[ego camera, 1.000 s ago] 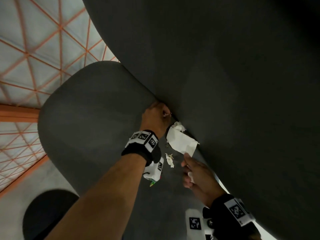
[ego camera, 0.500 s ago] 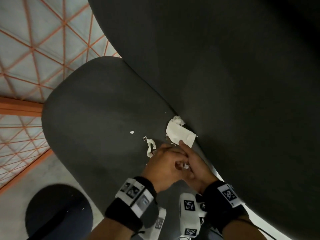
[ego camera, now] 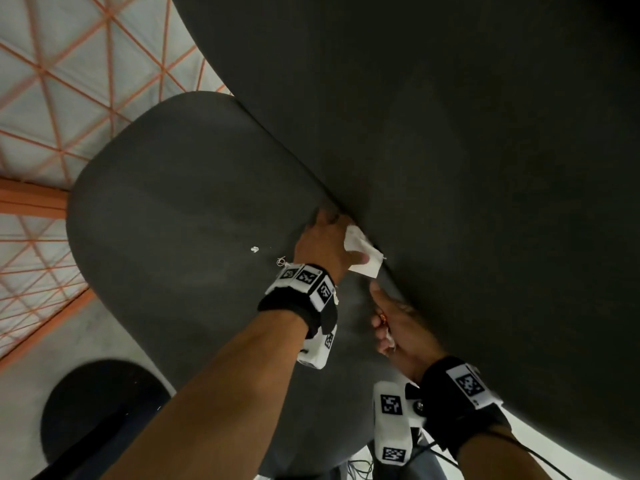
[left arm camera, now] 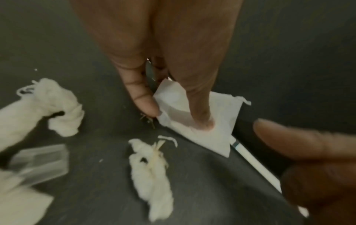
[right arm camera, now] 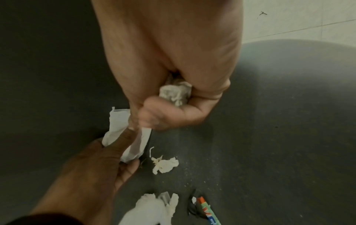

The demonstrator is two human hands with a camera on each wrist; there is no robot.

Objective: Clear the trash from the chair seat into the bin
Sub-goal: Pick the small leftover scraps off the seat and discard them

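A flat white paper napkin (ego camera: 363,254) lies in the crease between the dark grey chair seat (ego camera: 194,209) and the backrest. My left hand (ego camera: 325,244) reaches into that crease; a finger (left arm camera: 202,120) presses on the napkin (left arm camera: 208,121) and the thumb closes at its edge. Just below it, my right hand (ego camera: 394,327) is curled round a crumpled tissue wad (right arm camera: 175,92), with its index finger stretched toward the napkin (right arm camera: 115,126). A twisted tissue (left arm camera: 152,175), a second twisted tissue (left arm camera: 57,106) and a clear wrapper (left arm camera: 38,164) lie loose on the seat.
A small white scrap (ego camera: 254,249) and a bit of string (ego camera: 282,261) lie left of my left wrist. An orange-and-green wrapper (right arm camera: 208,211) lies near the seat's front. A dark round bin-like shape (ego camera: 104,417) stands on the floor at lower left. The backrest (ego camera: 450,133) fills the right side.
Half a second ago both hands were together just below the napkin. My left hand has since reached up into the crease onto the napkin. The right hand stays low with its wad.
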